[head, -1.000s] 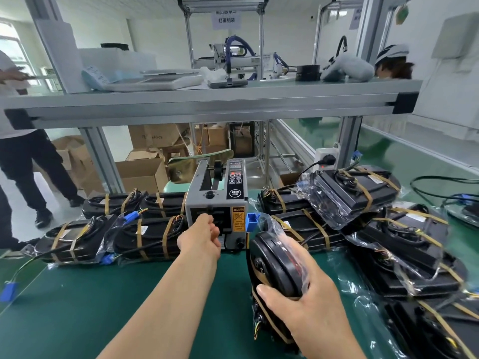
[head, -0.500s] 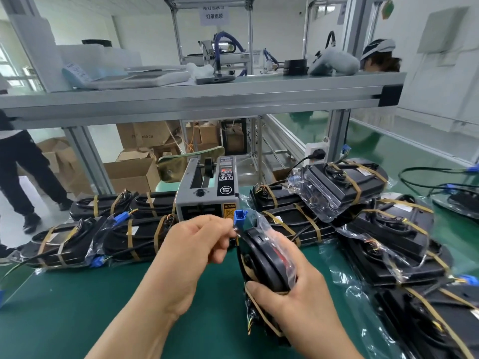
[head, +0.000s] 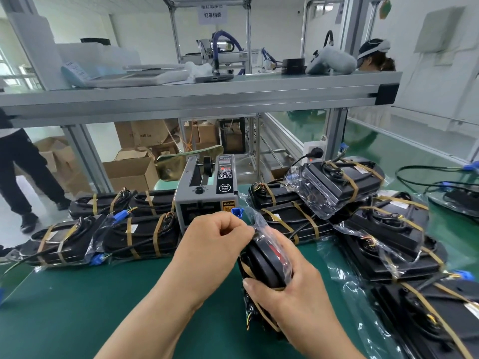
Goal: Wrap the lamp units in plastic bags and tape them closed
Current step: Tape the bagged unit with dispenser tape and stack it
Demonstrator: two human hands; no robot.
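Green tabletop [head: 77,307], near edge: my right hand [head: 293,294] grips the likely stiff, hefty lamp unit [head: 261,263] mid-body; left hand [head: 215,244] pinches its slippery bag [head: 259,218] on top.

Deep green surface [head: 77,307]. The lamp unit [head: 261,263] is black, a bit of red showing through its clear bag [head: 259,221], with a bright blue connector [head: 237,211]. Wrapped units [head: 140,235] are black, striped with tan tape bands [head: 156,234]. Grey tape dispenser [head: 204,200], yellow caution sticker [head: 229,204]. Brown cardboard boxes [head: 129,172].

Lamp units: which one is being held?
The bagged unit standing on end at centre, gripped by the right hand while the left hand pinches its bag top; the others lie piled on the bench.
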